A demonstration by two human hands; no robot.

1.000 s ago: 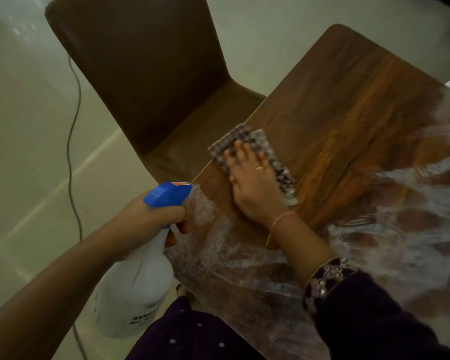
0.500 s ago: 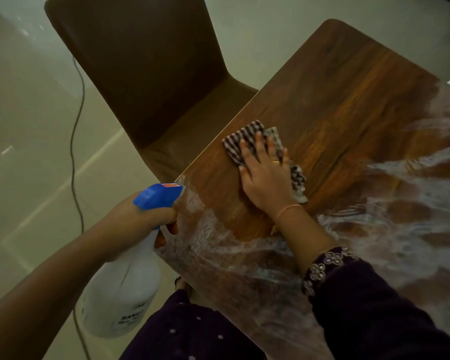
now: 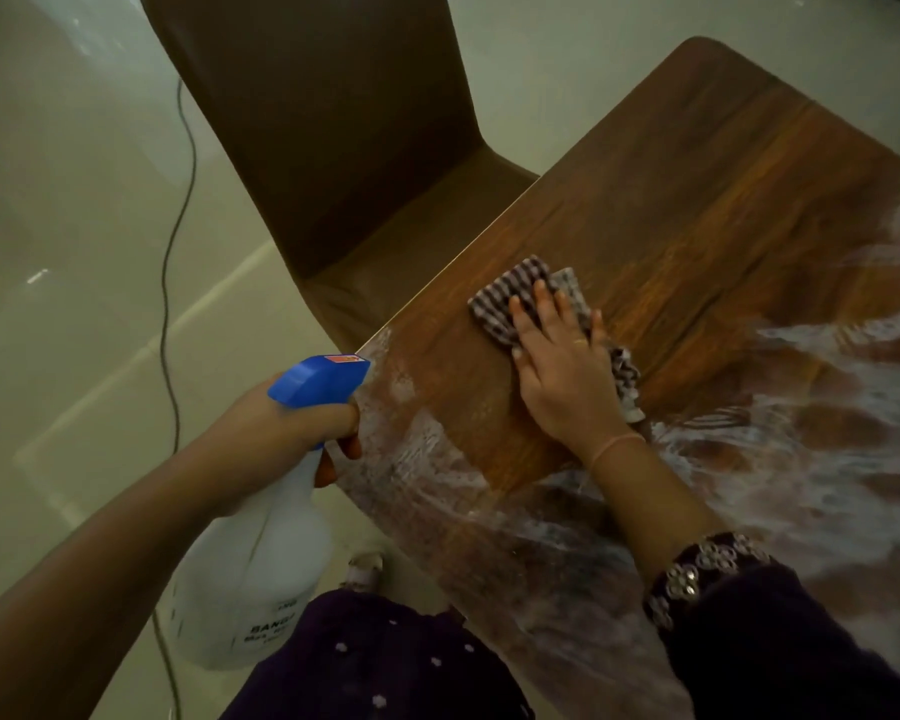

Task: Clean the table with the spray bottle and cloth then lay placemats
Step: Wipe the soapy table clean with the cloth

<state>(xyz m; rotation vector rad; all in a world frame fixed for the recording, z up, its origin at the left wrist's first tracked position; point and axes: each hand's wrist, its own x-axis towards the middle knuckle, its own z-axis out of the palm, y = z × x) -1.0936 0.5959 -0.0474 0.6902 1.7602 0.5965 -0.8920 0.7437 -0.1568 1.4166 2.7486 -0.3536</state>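
Note:
My right hand (image 3: 562, 371) lies flat with straight fingers on a checked cloth (image 3: 510, 298), pressing it onto the wooden table (image 3: 697, 174) near its left edge. My left hand (image 3: 287, 428) grips the neck of a white spray bottle (image 3: 253, 569) with a blue trigger head (image 3: 318, 379), held off the table's left side with its nozzle toward the table corner. White streaks of wet spray (image 3: 780, 459) cover the near and right parts of the tabletop. No placemats are in view.
A brown chair (image 3: 333, 148) stands pushed up against the table's left side, its seat just beyond the cloth. A dark cable (image 3: 170, 252) runs across the pale tiled floor on the left. My dark sleeve and clothing fill the bottom of the view.
My right hand has slid the cloth away from the table's left edge and a little farther across the wood. The left hand with the bottle has barely shifted.

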